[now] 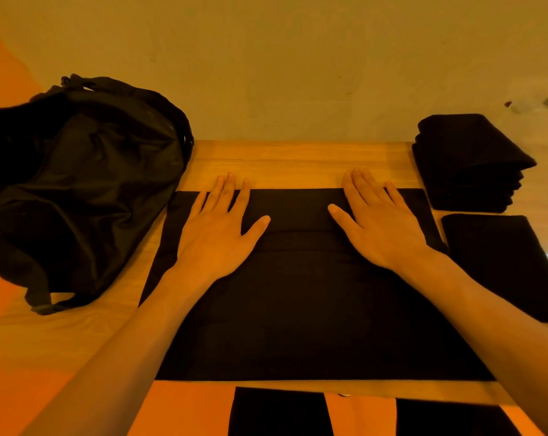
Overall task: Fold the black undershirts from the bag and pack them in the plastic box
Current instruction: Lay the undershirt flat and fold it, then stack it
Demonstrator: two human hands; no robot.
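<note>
Black undershirt (pixel 297 294) lies flat on the tabletop (pixel 282 158), long axis left to right — left hand (pixel 217 234) and right hand (pixel 381 229) press its far edge, fingers straight, set apart, equally near.

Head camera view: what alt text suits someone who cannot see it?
The left hand and right hand press flat on a black undershirt spread on a wooden table. A black bag sits at left, a stack of folded undershirts at right.
</note>
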